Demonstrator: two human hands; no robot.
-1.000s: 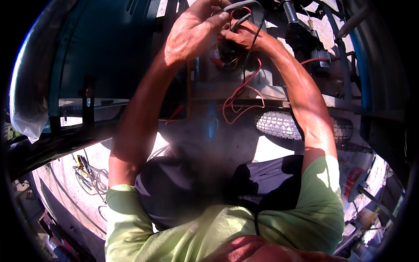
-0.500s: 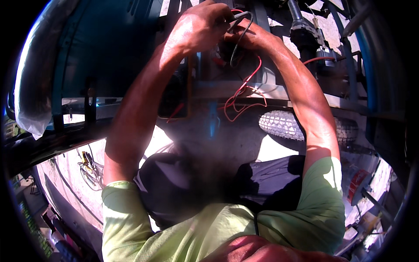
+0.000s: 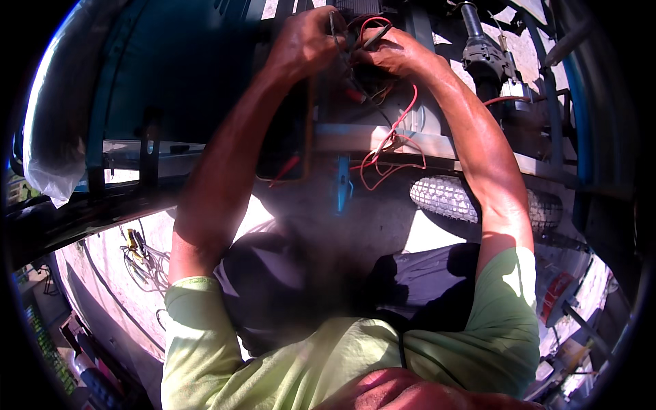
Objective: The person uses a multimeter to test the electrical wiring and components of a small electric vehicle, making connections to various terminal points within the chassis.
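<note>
Both arms reach forward into a vehicle frame. My left hand (image 3: 307, 42) is closed with a dark wire at its fingertips. Close beside it, my right hand (image 3: 395, 50) has its fingers curled around a bundle of wires (image 3: 375, 31), some red and some black. Shadow and the hands hide the wire ends. Below the hands, a loose tangle of thin red wires (image 3: 389, 140) hangs over a pale metal crossbar (image 3: 345, 137). A finned grey part (image 3: 358, 7) shows just beyond the hands.
A treaded tyre (image 3: 444, 198) lies below my right forearm. An axle housing (image 3: 484, 58) stands at the far right. Dark blue-green panel (image 3: 178, 82) fills the left, with plastic-wrapped tube (image 3: 58, 116) beyond. Coiled cables (image 3: 145, 260) lie on the ground at left.
My left hand has come slightly down and left, away from the right hand. The black loop of wire between the hands has shifted, and more red wire shows by the right hand.
</note>
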